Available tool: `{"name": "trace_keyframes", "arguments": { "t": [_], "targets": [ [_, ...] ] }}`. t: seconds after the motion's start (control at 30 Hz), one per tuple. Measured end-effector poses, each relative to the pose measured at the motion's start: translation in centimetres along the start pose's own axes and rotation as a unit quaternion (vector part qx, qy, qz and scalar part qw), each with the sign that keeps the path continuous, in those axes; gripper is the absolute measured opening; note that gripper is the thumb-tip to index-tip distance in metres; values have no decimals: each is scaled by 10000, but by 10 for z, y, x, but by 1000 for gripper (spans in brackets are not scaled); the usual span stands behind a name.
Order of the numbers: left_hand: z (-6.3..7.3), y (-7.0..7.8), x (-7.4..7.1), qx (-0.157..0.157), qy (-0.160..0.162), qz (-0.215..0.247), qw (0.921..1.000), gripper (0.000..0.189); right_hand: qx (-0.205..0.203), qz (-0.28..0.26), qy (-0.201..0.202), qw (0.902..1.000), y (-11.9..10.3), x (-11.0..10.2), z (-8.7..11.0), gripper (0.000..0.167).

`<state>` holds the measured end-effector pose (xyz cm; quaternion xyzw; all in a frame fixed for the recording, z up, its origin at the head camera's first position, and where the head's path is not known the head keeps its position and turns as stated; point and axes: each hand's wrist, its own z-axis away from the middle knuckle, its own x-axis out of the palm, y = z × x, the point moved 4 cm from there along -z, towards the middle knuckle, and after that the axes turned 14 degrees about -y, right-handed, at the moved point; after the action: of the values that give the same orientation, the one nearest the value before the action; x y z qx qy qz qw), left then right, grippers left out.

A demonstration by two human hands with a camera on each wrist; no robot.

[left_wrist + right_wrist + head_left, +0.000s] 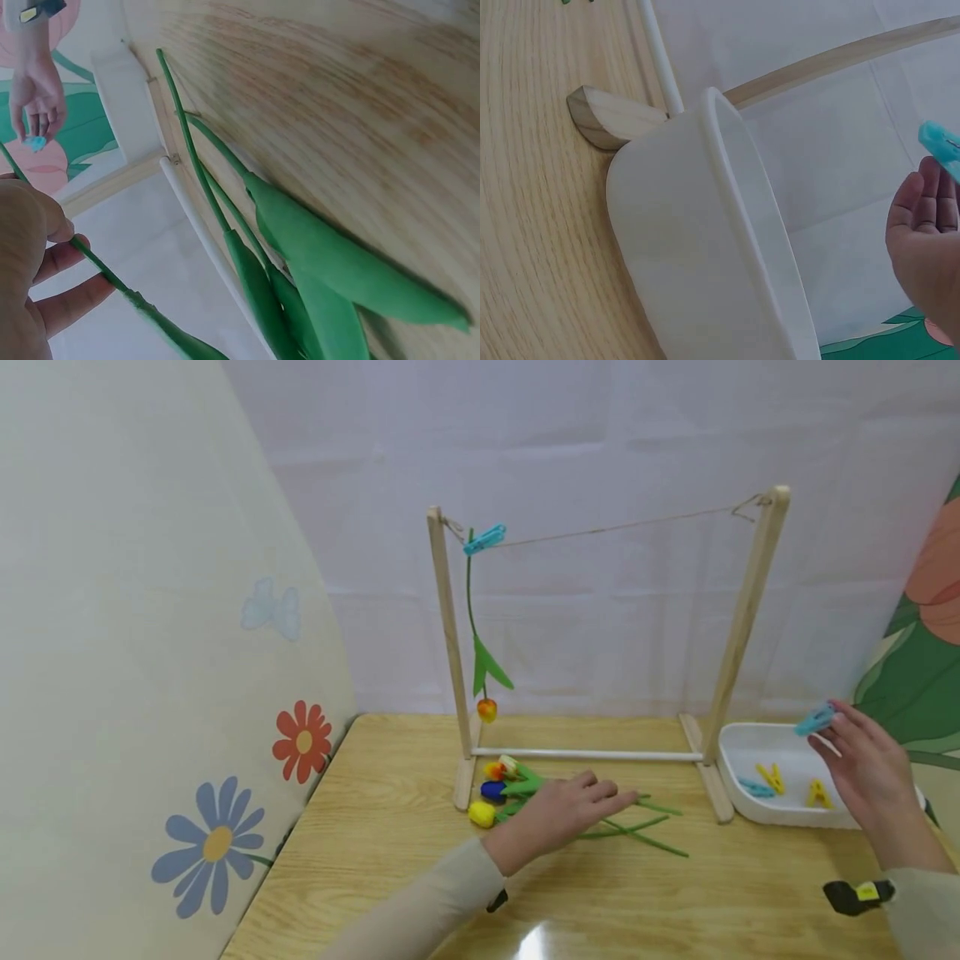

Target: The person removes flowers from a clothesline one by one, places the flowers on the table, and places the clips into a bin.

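Note:
My left hand (562, 818) is over a bunch of artificial tulips on the table and pinches one green stem (96, 261) between thumb and fingers; which bloom belongs to it I cannot tell. The bunch shows a yellow tulip (482, 814), a blue tulip (492, 791) and orange and white heads behind. Above the white tub (806, 816), my right hand (870, 768) holds a light-blue clothespin (814, 720) at its fingertips. Another blue clothespin (484, 539) grips an orange tulip (487, 710) by its stem on the string, so it hangs bloom down.
A wooden frame (750, 618) stands at the back, with a string (600, 531) tied between its posts and a white rod (585, 754) low down. Yellow clothespins (819, 793) and blue ones (756, 788) lie in the tub. A decorated panel (187, 652) borders the left side.

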<state>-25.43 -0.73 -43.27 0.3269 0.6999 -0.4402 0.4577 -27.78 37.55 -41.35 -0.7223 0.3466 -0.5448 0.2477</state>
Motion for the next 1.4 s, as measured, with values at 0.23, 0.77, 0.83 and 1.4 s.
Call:
{"name": "trace_keyframes", "arguments": {
  "t": [0.23,0.77,0.83,1.4],
  "targets": [
    [-1,5,6,18,-469,-146,9988,55,12,219,86,9997,1,-4,1,23],
    [-2,13,14,134,-939,-179,9953,52,356,380,-123,9986,4,-20,-1,27],
    [-3,13,14,138,-988,-169,9949,52,369,450,-105,9982,3,-21,-2,26],
    [-9,19,24,80,-1311,-411,9905,38,628,1751,831,9790,11,-35,-8,23]
  ]
}}
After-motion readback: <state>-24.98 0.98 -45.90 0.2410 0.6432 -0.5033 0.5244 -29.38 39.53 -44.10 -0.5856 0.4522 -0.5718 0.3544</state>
